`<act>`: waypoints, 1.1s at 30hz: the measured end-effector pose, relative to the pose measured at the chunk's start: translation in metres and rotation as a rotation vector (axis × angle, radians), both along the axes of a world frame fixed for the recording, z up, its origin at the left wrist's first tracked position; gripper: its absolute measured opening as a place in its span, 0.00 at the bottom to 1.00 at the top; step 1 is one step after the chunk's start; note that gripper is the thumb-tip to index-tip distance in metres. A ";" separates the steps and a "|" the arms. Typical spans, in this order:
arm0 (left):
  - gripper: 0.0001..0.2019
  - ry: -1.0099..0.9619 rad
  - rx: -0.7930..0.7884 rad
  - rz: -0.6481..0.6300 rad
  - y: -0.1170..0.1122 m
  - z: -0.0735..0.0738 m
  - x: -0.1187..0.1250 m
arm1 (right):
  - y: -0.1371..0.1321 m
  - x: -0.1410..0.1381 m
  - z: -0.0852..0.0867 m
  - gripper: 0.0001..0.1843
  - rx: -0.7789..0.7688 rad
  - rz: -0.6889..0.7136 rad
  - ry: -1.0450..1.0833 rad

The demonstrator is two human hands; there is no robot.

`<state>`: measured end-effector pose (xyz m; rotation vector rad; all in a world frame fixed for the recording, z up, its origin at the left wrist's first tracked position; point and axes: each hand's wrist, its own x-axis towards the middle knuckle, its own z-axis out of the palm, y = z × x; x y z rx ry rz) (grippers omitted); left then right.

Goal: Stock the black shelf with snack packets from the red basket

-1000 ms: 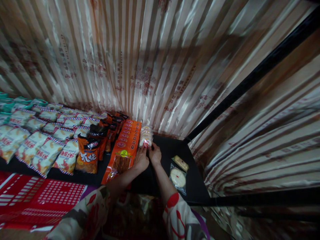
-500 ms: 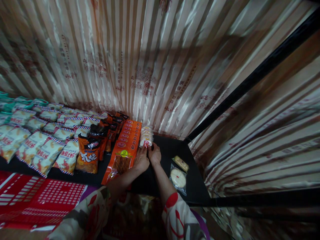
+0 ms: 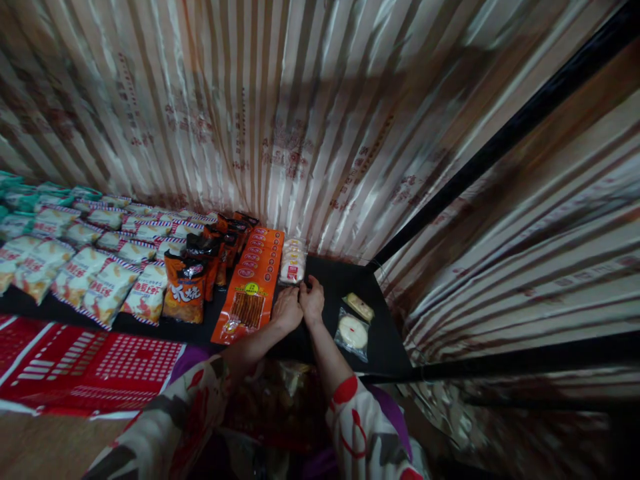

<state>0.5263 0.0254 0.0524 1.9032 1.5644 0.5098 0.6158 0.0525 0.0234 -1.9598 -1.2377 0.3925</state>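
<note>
Both hands lie side by side on the black shelf (image 3: 320, 337). My left hand (image 3: 287, 309) rests flat with its fingers stretched toward a stack of clear packs of round white cakes (image 3: 293, 263), its fingertips just short of the nearest pack. Touching it, my right hand (image 3: 313, 300) has its fingers curled, and whether anything is in them is hidden. A long orange snack pack (image 3: 254, 287) lies directly left of my left hand.
Rows of white, orange and black snack bags (image 3: 107, 287) fill the shelf to the left. A round cake in a clear wrapper (image 3: 353, 331) and a small yellowish pack (image 3: 359, 306) lie to the right. Striped curtains (image 3: 280, 113) hang behind. Red patterned packaging (image 3: 90, 367) lies in front.
Both hands have drawn back slightly from the near end of the stack of white cakes, which they touched before. The view has shifted a little.
</note>
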 end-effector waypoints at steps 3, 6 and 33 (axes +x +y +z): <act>0.21 0.005 0.001 -0.005 -0.010 0.001 0.000 | -0.010 0.000 0.000 0.21 0.013 0.024 -0.003; 0.20 0.016 0.018 -0.003 -0.019 0.001 -0.002 | -0.020 0.000 0.001 0.19 0.026 0.053 -0.004; 0.24 -0.021 0.063 -0.485 -0.163 -0.078 -0.033 | -0.205 0.013 -0.079 0.20 -0.289 0.063 0.107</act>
